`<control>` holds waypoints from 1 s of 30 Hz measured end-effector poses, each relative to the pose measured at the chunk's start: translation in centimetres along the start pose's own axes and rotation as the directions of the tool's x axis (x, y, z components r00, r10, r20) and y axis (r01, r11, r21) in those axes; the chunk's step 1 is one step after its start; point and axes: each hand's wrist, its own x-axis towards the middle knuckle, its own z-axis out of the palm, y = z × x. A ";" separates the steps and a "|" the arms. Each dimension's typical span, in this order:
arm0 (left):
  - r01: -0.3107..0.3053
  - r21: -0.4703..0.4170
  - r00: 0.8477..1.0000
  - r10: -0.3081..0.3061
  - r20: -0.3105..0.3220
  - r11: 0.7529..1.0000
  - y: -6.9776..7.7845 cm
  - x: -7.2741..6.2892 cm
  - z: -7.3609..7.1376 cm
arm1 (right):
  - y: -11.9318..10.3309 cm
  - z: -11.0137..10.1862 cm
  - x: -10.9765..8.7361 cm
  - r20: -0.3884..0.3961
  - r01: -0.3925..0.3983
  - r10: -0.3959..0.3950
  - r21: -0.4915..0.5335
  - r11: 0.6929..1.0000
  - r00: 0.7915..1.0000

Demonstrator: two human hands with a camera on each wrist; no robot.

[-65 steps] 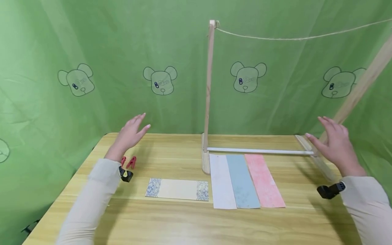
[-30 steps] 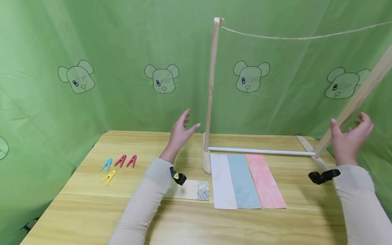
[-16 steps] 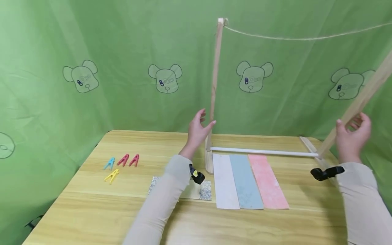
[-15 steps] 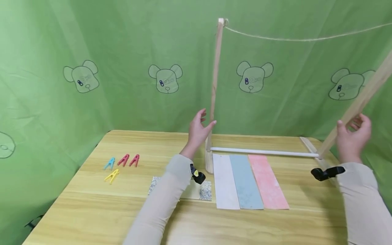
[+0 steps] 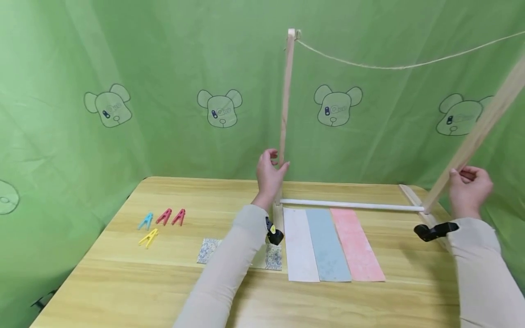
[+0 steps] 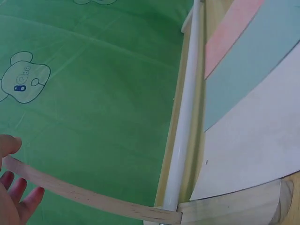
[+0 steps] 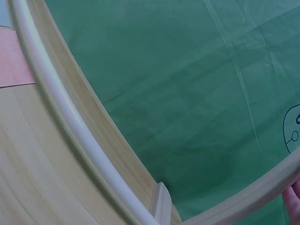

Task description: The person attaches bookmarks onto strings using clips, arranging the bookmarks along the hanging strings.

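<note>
Strips before a clothesline frame

On the table, three strips lie side by side at the frame's six o'clock; a card sits just beside them at nine; four clothespins cluster past the card toward ten. The string leaves the nine-o'clock post's top toward three; the curtain hangs behind at twelve.

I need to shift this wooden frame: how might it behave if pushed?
The wooden frame should probably resist tipping forward or back, given its long flat feet. Its posts may sway up top, since the cord sags and the white rod joins them low down.
</note>
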 end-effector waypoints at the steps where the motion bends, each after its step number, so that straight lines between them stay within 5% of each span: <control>1: -0.004 -0.002 1.000 0.004 -0.004 1.000 -0.1 -0.1 0.0 | 0.0 0.0 0.0 0.004 0.007 -0.007 -0.017 1.000 1.000; 8: -0.056 0.031 0.997 0.058 -0.060 0.998 -1.1 -0.3 -0.6 | 0.1 0.2 -0.7 0.070 0.047 -0.034 -0.200 0.979 0.997; 19: -0.079 0.031 0.994 0.081 -0.070 0.996 -2.5 -0.1 -2.8 | 0.5 0.8 -1.7 0.121 0.145 -0.118 -0.246 0.958 0.986; 30: -0.109 0.078 0.991 0.114 -0.069 0.991 -3.3 1.1 -5.9 | 0.5 2.7 -3.5 0.222 0.257 -0.181 -0.388 0.885 0.958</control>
